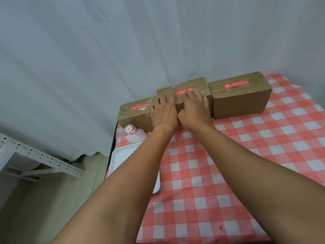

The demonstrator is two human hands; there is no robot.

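Three brown cardboard boxes with red labels stand in a row at the far edge of the table. My left hand (164, 112) lies flat over the left end of the middle box (193, 85), fingers straight, partly in front of the left box (135, 114). My right hand (194, 110) presses flat on the top and front of the middle box, its fingertips on the red label (184, 90). The right box (240, 96) stands apart from both hands.
A red-and-white checked cloth (246, 155) covers the table. A roll of labels (131, 131) and a white tray (121, 154) sit at the table's left edge. Grey curtain (123, 50) hangs behind. A metal shelf frame (35, 155) stands on the floor at left.
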